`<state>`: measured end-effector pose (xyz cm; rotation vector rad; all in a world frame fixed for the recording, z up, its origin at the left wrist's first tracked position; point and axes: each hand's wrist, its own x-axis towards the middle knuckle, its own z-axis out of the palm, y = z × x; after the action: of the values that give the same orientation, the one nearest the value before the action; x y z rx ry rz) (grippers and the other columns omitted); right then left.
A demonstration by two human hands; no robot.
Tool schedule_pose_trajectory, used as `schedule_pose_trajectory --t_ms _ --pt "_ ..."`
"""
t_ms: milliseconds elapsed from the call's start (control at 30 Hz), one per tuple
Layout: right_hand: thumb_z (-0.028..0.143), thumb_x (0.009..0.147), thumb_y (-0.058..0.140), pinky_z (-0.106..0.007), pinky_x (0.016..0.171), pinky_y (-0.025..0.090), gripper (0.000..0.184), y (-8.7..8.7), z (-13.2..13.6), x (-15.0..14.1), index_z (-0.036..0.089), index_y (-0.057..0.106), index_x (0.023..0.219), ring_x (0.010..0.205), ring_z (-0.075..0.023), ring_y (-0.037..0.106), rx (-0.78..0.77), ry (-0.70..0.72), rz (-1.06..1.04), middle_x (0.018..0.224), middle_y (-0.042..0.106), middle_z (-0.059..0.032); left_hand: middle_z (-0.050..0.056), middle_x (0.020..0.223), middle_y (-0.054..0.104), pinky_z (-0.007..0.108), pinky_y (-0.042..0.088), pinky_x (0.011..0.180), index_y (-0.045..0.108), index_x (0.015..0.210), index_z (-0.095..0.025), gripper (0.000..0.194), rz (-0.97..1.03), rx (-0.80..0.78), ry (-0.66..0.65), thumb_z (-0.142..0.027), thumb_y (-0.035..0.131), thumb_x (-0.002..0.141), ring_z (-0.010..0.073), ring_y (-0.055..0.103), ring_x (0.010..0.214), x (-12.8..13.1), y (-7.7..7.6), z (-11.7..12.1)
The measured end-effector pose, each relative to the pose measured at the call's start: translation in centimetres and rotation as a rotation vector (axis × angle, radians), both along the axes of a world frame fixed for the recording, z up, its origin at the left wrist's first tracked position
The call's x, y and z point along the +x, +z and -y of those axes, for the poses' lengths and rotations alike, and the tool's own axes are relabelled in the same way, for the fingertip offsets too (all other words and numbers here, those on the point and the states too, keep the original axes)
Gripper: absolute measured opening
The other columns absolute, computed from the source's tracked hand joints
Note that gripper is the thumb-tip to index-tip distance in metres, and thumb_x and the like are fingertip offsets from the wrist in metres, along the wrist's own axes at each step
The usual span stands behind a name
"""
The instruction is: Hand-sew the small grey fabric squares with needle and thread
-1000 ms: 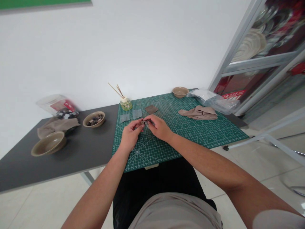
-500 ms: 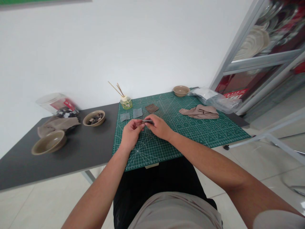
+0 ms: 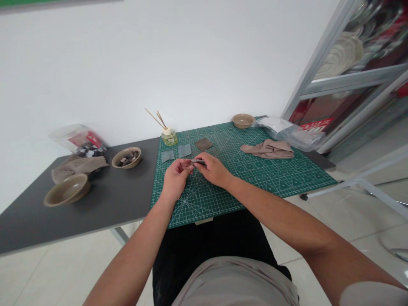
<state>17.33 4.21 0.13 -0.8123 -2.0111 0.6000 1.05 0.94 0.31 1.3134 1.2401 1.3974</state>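
Observation:
Over the green cutting mat (image 3: 219, 197), both hands meet at a small, dark grey, flat piece (image 3: 199, 161). My left hand (image 3: 176, 176) pinches its left end between thumb and fingers. From the other side my right hand (image 3: 214, 171) has its fingers closed around the same piece, covering much of it, so its exact kind is unclear. Just beyond the hands lie two thin grey-blue squares (image 3: 184, 150) and a brown square (image 3: 204, 144), flat on the mat.
A reed diffuser (image 3: 169, 137) stands at the mat's back left. Leftward are a bowl of small dark pieces (image 3: 126, 165), another bowl (image 3: 67, 191), a cloth (image 3: 78, 165) and a clear tub (image 3: 76, 138). Rightward are a brown cloth (image 3: 269, 149), a bowl (image 3: 243, 120) and a plastic bag (image 3: 290, 132).

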Motion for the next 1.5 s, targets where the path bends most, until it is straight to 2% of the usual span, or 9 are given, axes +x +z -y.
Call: schedule_pose_trajectory --t_ms 233,367,533,700,933,1133,1333,1500 --pt "0.024 0.093 0.054 -0.033 0.081 0.047 0.006 0.08 0.06 0.12 0.02 0.058 0.094 0.088 -0.0179 0.06 0.055 0.0 -0.029 0.093 0.063 -0.0045 0.0 0.073 0.066 0.028 0.046 0.065 0.066 0.089 -0.018 0.017 -0.087 -0.008 -0.047 -0.026 0.069 0.075 0.0141 0.059 0.064 -0.02 0.07 0.1" --pt "0.022 0.093 0.052 -0.034 0.081 0.047 0.007 0.2 0.14 0.1 0.02 0.057 0.096 0.089 -0.0184 0.059 0.077 0.017 -0.019 0.094 0.062 -0.0053 0.0 0.073 0.065 0.028 0.046 0.065 0.065 0.088 -0.018 0.016 -0.077 -0.004 -0.031 -0.026 0.069 0.074 0.0144 0.059 0.064 -0.01 -0.04 -0.01" --pt "0.021 0.092 0.053 -0.033 0.081 0.047 0.005 0.18 0.08 0.07 0.02 0.057 0.093 0.089 -0.0183 0.059 0.054 0.018 -0.017 0.094 0.062 -0.005 -0.001 0.071 0.064 0.029 0.047 0.066 0.065 0.09 -0.018 0.016 -0.08 0.011 0.002 -0.025 0.067 0.075 0.0145 0.06 0.064 0.01 -0.06 -0.07" --pt "0.023 0.091 0.055 -0.033 0.08 0.046 0.004 0.09 0.02 0.07 0.021 0.057 0.093 0.087 -0.0184 0.059 0.028 -0.015 -0.013 0.092 0.063 -0.0042 0.0 0.072 0.066 0.03 0.049 0.068 0.065 0.089 -0.018 0.018 -0.045 -0.007 0.0 -0.027 0.07 0.073 0.0151 0.061 0.065 0.09 0.02 -0.03" --pt "0.024 0.093 0.052 -0.033 0.081 0.046 0.008 0.06 0.03 -0.02 0.02 0.058 0.096 0.089 -0.0181 0.06 0.008 0.015 -0.011 0.096 0.064 -0.0051 0.0 0.073 0.066 0.029 0.049 0.067 0.064 0.088 -0.018 0.02 0.005 -0.023 -0.02 -0.026 0.071 0.071 0.0141 0.06 0.064 0.15 -0.02 -0.08" --pt "0.028 0.092 0.055 -0.033 0.079 0.046 0.008 0.06 0.06 0.04 0.02 0.057 0.092 0.085 -0.0186 0.059 0.005 -0.029 -0.009 0.09 0.063 -0.0039 0.0 0.072 0.065 0.029 0.048 0.067 0.064 0.089 -0.018 0.019 -0.018 -0.016 -0.01 -0.026 0.071 0.072 0.0143 0.06 0.064 0.13 0.04 -0.03" --pt "0.028 0.093 0.053 -0.033 0.078 0.045 0.009 -0.03 0.05 -0.07 0.02 0.056 0.096 0.085 -0.0185 0.059 -0.002 0.023 0.005 0.094 0.063 -0.0051 -0.001 0.071 0.065 0.029 0.049 0.066 0.063 0.088 -0.019 0.019 0.0 -0.009 -0.007 -0.026 0.071 0.071 0.014 0.06 0.064 0.07 -0.22 -0.16" --pt "0.031 0.092 0.054 -0.032 0.077 0.045 0.01 -0.28 -0.05 -0.02 0.021 0.055 0.092 0.082 -0.0183 0.059 -0.016 -0.024 0.004 0.089 0.063 -0.0035 -0.001 0.072 0.065 0.028 0.049 0.066 0.064 0.089 -0.018 0.02 0.002 -0.016 -0.004 -0.026 0.071 0.072 0.0136 0.06 0.063 0.09 -0.26 -0.11"
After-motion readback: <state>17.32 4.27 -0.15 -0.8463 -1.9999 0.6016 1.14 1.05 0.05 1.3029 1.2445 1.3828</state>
